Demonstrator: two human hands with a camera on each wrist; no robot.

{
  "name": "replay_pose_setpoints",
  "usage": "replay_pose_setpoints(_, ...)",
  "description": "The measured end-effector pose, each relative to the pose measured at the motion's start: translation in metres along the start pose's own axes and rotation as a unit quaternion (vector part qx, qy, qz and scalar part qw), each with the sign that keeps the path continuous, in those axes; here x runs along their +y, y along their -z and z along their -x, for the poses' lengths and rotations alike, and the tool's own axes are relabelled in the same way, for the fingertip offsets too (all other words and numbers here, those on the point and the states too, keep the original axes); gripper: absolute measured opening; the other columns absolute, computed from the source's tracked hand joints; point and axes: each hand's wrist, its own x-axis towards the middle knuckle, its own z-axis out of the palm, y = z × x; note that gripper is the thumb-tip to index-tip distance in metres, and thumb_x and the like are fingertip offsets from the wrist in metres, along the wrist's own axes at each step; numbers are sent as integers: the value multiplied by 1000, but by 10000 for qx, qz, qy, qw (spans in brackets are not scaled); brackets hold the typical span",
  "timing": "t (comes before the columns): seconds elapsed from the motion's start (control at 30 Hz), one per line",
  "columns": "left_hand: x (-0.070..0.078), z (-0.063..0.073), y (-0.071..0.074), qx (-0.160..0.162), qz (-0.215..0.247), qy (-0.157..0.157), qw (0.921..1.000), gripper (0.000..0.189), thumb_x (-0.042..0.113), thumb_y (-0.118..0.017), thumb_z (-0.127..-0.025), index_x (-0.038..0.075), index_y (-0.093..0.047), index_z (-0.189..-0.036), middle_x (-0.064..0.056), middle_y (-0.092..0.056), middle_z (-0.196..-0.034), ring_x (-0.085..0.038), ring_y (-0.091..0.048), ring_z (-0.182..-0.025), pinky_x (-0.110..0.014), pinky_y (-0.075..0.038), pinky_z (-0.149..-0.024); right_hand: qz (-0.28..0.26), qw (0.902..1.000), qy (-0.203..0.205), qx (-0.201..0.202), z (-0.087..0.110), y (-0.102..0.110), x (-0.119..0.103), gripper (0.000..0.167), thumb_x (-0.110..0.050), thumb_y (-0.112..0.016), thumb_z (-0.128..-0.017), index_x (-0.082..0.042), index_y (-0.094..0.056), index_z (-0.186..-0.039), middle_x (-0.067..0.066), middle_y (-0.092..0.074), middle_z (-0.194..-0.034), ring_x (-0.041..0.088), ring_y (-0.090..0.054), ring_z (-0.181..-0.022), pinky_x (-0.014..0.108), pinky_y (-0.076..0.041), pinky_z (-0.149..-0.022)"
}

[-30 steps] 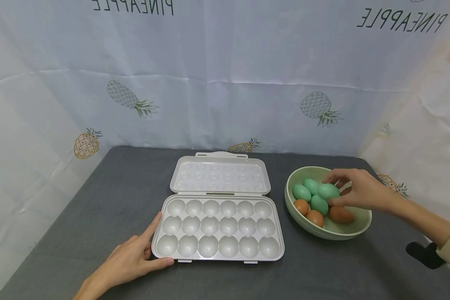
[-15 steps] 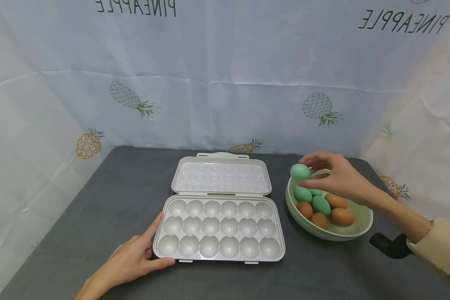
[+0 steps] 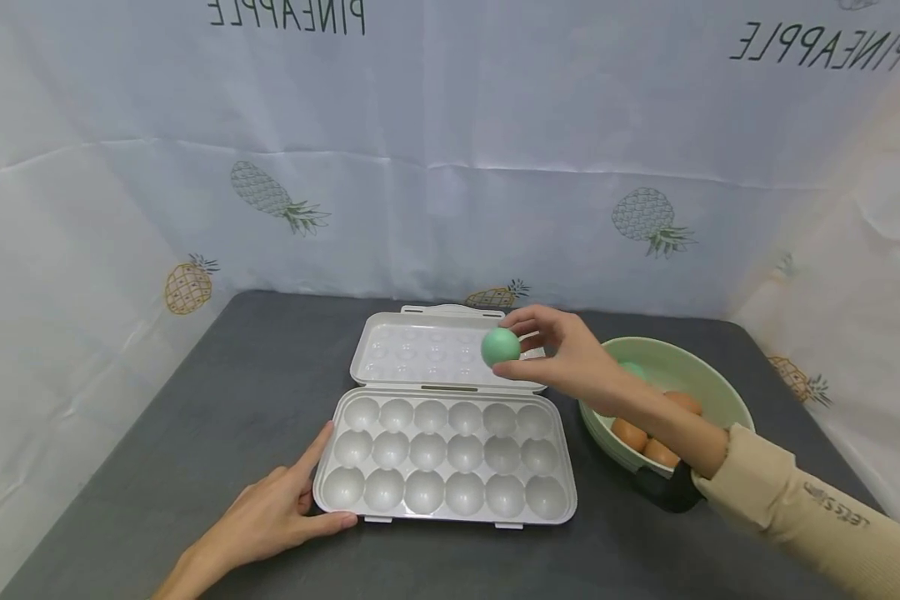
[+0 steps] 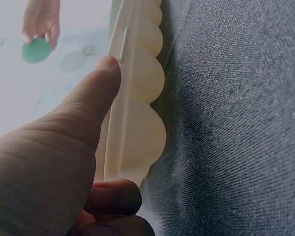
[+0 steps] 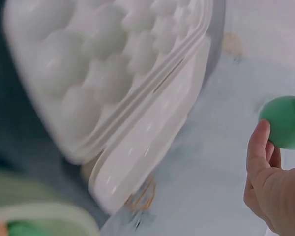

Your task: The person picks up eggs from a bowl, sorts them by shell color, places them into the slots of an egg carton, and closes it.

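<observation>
In the head view a white plastic egg box (image 3: pixel 450 519) lies with its lid (image 3: pixel 435 343) folded back and several round hollows facing up. My left hand (image 3: pixel 273 512) rests at its front left corner, thumb along the front edge and index finger straight along the left side. The left wrist view shows that thumb (image 4: pixel 91 96) against the rim. My right hand (image 3: pixel 562 358) holds a green egg (image 3: pixel 500 347) between thumb and fingers, raised over the lid. The right wrist view also shows the green egg (image 5: pixel 285 122), partly cut off by the frame edge.
A pale green bowl (image 3: pixel 708 375) stands right of the box. Brown eggs (image 3: pixel 630 434) and a green egg (image 3: pixel 633 369) show in it; the right forearm hides part. A black wrist strap (image 3: pixel 667 490) is beside the sleeve. A pineapple-print cloth (image 3: pixel 450 108) hangs behind.
My right hand has lifted the green egg out of the bowl and carried it left, over the lid. The left hand has stayed at the box's corner.
</observation>
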Motion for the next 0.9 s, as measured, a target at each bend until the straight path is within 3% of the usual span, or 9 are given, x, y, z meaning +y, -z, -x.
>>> replay_pose_setpoints(0.3, -3, 0, 0, -17, 44, -6, 10000, 115, 70, -75, -79, 23, -17, -166, 21, -31, -56, 5, -26, -52, -19, -27, -51, -678, 9970, -74, -354, -29, -58, -11, 46, -9, -83, -81, -13, -63, -122, 4, -62, -120, 22, -64, -107, 36, -56, -83)
replay_pose_setpoints(0.5, -6, 0, 0, 10, 52, -61, 10000, 116, 70, -76, -79, 21, -17, -165, 21, -31, -56, 5, -25, -52, -19, -27, -51, -976, 9937, -127, -535, -48, -92, -8, 43, -7, -83, -80, -12, -64, -119, 6, -63, -117, 23, -63, -103, 32, -56, -80)
replay_pose_setpoints(0.9, -9, -2, -1, -139, 100, -24, 9999, 116, 72, -74, -79, 22, -15, -166, 20, -32, -55, 4, -26, -51, -20, -26, -49, -513, 9967, -143, -604, -67, -139, 9, 42, -11, -88, -76, -13, -67, -113, 7, -69, -113, 16, -66, -95, 28, -55, -83)
